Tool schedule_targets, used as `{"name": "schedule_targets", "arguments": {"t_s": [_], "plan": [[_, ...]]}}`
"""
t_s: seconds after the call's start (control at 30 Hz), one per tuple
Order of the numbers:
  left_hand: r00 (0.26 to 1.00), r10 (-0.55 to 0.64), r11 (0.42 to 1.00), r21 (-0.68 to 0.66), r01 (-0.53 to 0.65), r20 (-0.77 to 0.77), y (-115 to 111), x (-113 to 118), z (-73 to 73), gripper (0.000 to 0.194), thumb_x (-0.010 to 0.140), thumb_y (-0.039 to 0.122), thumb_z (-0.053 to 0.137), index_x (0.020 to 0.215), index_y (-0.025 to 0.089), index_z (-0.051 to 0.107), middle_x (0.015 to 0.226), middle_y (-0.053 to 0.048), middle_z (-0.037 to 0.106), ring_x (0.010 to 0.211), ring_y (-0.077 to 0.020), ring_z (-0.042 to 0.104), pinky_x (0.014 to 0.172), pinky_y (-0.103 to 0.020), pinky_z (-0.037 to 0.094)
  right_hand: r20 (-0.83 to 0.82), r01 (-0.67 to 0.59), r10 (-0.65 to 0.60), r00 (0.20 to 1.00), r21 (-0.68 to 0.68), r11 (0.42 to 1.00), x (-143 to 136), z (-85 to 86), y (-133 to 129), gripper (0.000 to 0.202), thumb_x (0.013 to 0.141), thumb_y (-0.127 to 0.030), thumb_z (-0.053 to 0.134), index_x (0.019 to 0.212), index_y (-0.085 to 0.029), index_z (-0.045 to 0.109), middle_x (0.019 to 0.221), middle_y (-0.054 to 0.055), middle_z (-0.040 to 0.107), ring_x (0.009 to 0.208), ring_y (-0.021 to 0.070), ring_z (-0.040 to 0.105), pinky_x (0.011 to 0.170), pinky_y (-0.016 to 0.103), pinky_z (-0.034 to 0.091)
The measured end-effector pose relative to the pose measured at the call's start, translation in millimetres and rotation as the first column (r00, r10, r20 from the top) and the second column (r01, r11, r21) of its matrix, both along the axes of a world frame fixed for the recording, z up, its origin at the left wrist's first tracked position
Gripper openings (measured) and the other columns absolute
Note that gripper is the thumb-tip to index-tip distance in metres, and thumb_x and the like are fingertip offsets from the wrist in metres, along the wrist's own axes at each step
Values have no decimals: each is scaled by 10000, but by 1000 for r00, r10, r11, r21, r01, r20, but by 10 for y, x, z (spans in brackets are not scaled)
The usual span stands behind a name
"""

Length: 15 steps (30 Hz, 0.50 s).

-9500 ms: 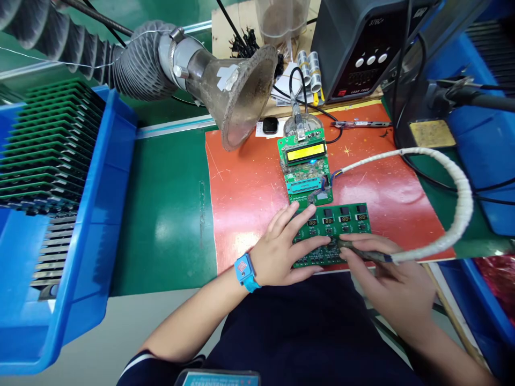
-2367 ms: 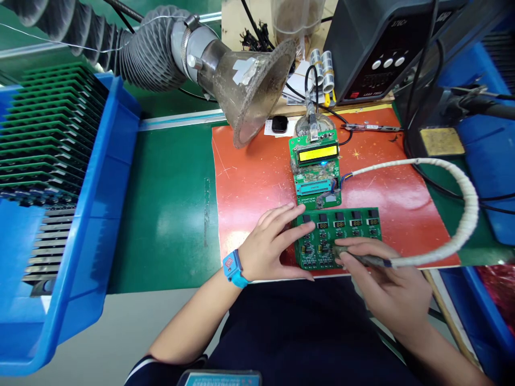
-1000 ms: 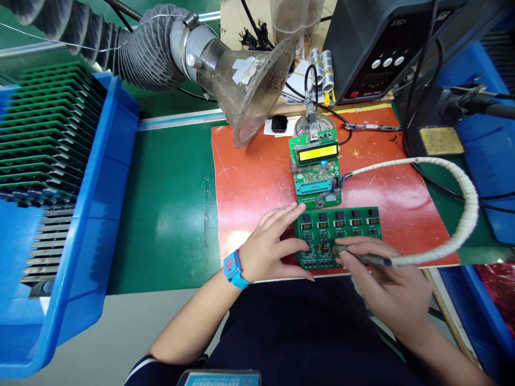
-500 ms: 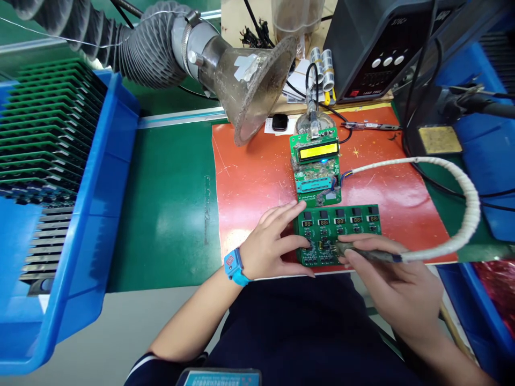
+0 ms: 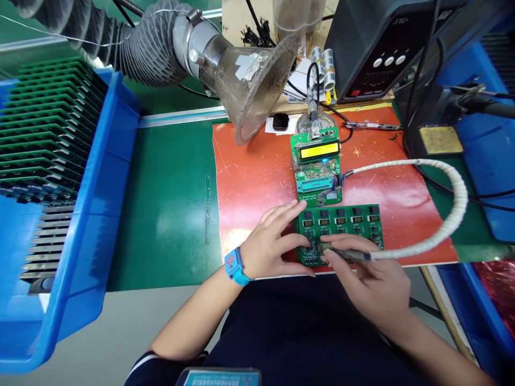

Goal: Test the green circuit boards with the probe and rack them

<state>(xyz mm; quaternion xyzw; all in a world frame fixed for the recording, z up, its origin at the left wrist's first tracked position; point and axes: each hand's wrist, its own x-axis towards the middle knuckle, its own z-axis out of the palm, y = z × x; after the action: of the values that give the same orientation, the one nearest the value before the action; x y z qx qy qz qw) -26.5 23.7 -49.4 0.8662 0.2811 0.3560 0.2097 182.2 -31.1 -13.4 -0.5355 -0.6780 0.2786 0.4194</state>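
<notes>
A green circuit board panel [image 5: 365, 230] with several small digit displays lies on the red mat. My left hand [image 5: 273, 241], fingers spread, rests against its left edge with fingertips on the board. My right hand [image 5: 374, 281] pinches a dark probe [image 5: 348, 254] whose tip is over the left part of the panel, hidden by the fingers. A white wrapped cable [image 5: 456, 214] loops from the probe to the programmer board [image 5: 316, 166], which has a lit yellow screen and a teal socket and sits just above the panel.
At left stands a blue bin [image 5: 98, 214] with stacked green boards [image 5: 52, 123]. A fume extraction hood [image 5: 257, 86] hangs over the mat's back left. A black soldering station [image 5: 386, 53] stands at back right, near a yellow sponge [image 5: 440, 139] and a pen-like tool [image 5: 372, 126].
My right hand has moved left along the panel with the probe, and the white cable's loop has shifted left with it. My left hand has stayed in place.
</notes>
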Motion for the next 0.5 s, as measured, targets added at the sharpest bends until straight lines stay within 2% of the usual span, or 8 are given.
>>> {"name": "schedule_targets", "arguments": {"t_s": [0.2,0.4,0.5], "plan": [[1000,9,1000,-4,-10,-11,-4,-5,7,543,745,647,731,1010,177,667,1527,-215,396,1410,-357,406,1103,-535,399,52,-3,1,999,43,999,-18,33,38,105,893,-154,646,965,-223,616,933,54,730,857,205,723,780,348,626],[1000,0,1000,-10,0,-7,-4,-5,-4,534,745,628,746,1019,177,670,1551,-208,362,1412,-357,399,1112,-533,385,81,24,-27,996,36,999,-21,11,33,85,878,-167,663,919,-218,608,914,40,731,798,172,722,654,250,618],[1000,7,1000,-10,-7,-7,-5,-2,-11,535,747,643,734,1018,187,665,1546,-204,369,1414,-355,398,1102,-540,393,79,21,-23,997,31,999,-17,14,36,83,879,-171,662,928,-215,611,915,38,735,784,171,724,684,263,626]]}}
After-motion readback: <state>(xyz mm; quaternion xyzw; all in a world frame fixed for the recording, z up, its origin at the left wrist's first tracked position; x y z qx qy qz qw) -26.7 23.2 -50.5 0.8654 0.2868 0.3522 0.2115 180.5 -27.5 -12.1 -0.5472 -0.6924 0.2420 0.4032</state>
